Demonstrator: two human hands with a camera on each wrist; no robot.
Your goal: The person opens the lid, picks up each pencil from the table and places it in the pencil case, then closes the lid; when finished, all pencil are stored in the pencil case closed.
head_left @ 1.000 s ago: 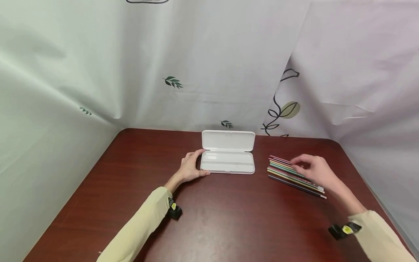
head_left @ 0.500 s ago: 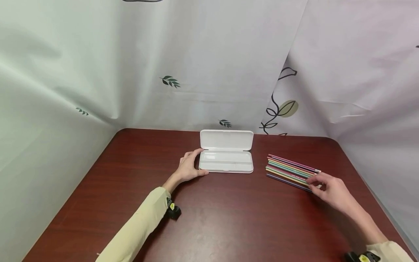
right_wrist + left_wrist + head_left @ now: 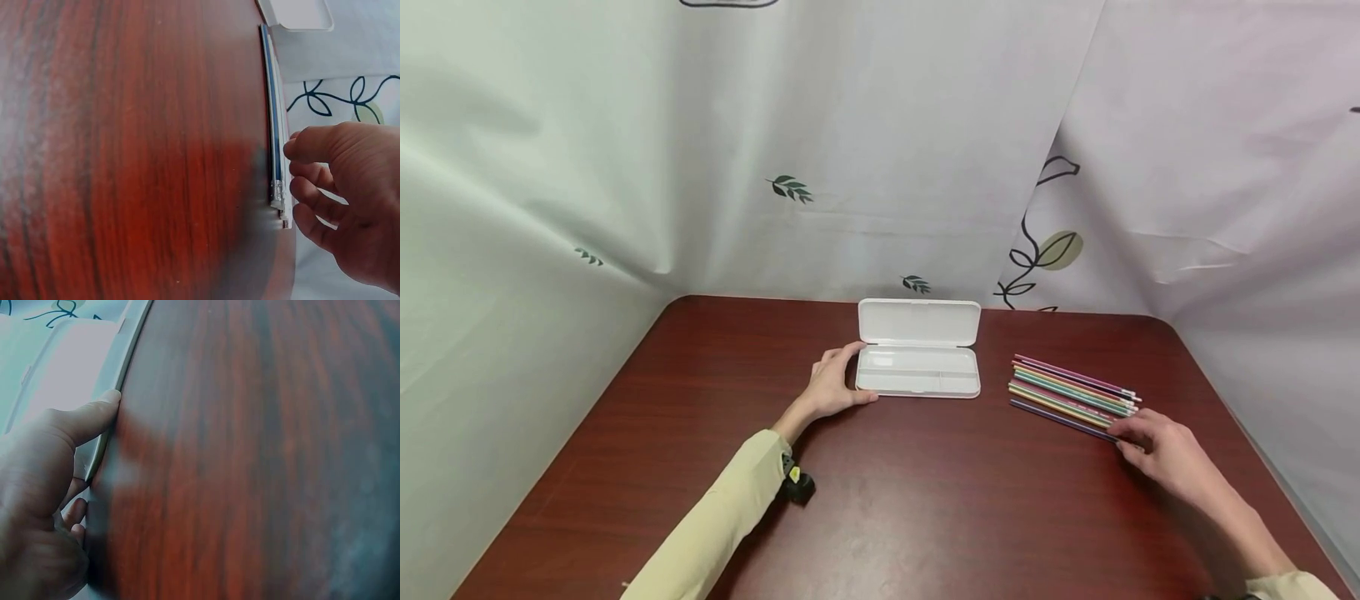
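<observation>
A white pencil case [image 3: 917, 382] lies with its lid [image 3: 919, 322] raised near the back of the table. My left hand [image 3: 833, 387] holds its left end, thumb on the front rim and fingers towards the back corner; the left wrist view shows the thumb on the rim of the case [image 3: 107, 434]. To the right lies a row of coloured pencils [image 3: 1067, 387], eraser ends towards me. Beside those ends is my right hand [image 3: 1168, 454], fingers bent and slightly spread, nearest a dark pencil [image 3: 1060, 417]. In the right wrist view the thumb is close to the pencils [image 3: 274, 112], nothing visibly pinched.
The dark red wooden table [image 3: 925, 500] carries the case and pencils. A pale printed cloth [image 3: 865, 167] hangs right behind the table and along its sides. The case contains a long compartment and divided front sections.
My right hand has moved from above the middle of the pencils to their eraser ends, nearer to me and to the right. The left hand stays on the pencil case.
</observation>
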